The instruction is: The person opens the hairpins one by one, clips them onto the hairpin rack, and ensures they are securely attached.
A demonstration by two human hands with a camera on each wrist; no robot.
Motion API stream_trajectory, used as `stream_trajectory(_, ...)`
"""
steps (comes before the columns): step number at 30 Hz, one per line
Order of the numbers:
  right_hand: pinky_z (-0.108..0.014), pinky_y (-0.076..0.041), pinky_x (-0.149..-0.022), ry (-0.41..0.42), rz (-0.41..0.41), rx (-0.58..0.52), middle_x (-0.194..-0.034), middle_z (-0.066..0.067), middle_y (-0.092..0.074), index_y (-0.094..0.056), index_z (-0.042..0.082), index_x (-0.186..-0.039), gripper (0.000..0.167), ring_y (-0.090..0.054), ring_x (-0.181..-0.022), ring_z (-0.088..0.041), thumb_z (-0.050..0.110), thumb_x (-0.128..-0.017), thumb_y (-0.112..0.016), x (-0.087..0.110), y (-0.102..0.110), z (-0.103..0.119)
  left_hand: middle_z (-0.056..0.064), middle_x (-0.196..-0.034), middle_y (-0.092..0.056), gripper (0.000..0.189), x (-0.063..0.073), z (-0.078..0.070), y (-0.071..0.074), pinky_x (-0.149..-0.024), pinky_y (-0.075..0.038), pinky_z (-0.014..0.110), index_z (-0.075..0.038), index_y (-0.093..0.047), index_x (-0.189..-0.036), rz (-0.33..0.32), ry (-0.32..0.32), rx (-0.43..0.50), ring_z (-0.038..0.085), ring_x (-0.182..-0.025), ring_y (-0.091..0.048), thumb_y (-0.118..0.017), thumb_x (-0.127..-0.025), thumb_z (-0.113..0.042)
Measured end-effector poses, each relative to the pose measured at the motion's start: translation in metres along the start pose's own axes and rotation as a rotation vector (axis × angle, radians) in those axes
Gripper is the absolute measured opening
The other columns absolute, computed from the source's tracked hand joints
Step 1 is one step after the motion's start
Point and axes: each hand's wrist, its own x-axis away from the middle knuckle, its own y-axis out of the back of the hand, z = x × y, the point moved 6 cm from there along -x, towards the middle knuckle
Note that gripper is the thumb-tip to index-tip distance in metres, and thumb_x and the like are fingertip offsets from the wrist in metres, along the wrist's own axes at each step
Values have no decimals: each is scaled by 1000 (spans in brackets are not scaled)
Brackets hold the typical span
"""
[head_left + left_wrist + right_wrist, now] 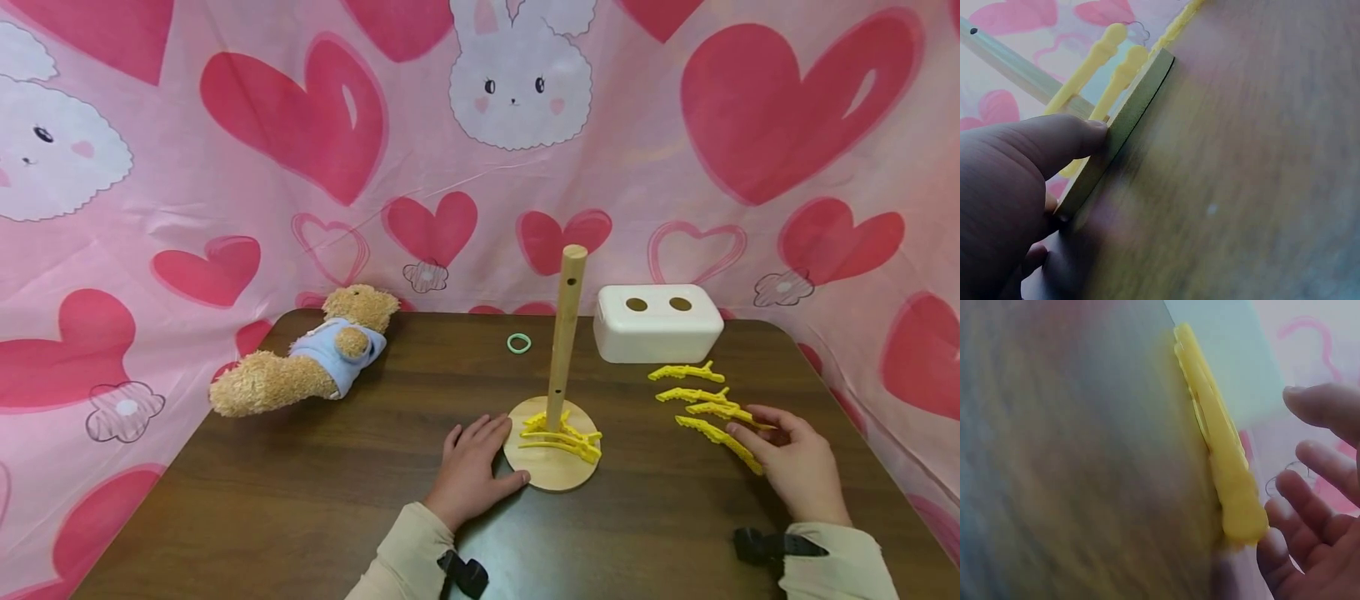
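1. Beige sleeve (407, 550), closest, leads to the left hand (468, 475): thumb spread from the straight fingers, thumb tip touching the rim of a round wooden base (551, 475).
2. Yellow clips (577, 444) lie on it, at the foot of an upright post (565, 333).
3. Four more clips (712, 431) lie on the table (637, 525).
4. Right hand (802, 467): thumb and fingers spread beside those; whether they touch one, I cannot tell.
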Motion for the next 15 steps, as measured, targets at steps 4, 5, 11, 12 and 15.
stream_trajectory(4, -28, -46, -60, 1, 67, 70, -123, -30, -60, -58, -5, -133, 71, -56, -86, -24, 51, -91, -70, -3, 2, -4, 1, -154, -47, 80, 0, 0, 0, -114, -18, 63, -13, -46, -152, -6, -12, -11, 28, -146, -35, -68, -88, -57)
stream_trajectory(5, -31, -45, -63, -1, 97, 89, -125, -31, -59, -57, -5, -133, 74, -56, -89, -29, 54, -90, -69, -4, 2, -6, 1, -154, -47, 80, 0, 1, -1, -114, -18, 63, -13, -46, -152, -5, -12, -12, 28, -146, -35, -68, -88, -57)
stream_trajectory(11, -51, -46, -77, -24, 309, 187, -130, -35, -53, -52, -7, -136, 89, -52, -103, -43, 64, -85, -69, -10, 6, -21, 2, -154, -47, 81, 0, -1, 1, -114, -18, 63, -13, -46, -152, 3, -7, -3, 28, -145, -35, -69, -88, -57)
stream_trajectory(12, -55, -46, -78, -25, 338, 200, -127, -34, -55, -52, -8, -135, 91, -53, -103, -43, 65, -83, -71, -10, 7, -23, 2, -154, -47, 81, 0, -1, 1, -114, -18, 63, -13, -46, -152, 4, -5, 0, 28, -145, -35, -69, -88, -56)
stream_trajectory(15, -63, -44, -82, -36, 423, 236, -119, -33, -59, -53, -10, -133, 98, -55, -103, -44, 67, -77, -75, -11, 8, -28, 2, -154, -47, 81, 0, -1, 2, -114, -18, 64, -13, -46, -152, 8, -2, 4, 28, -146, -34, -69, -88, -56)
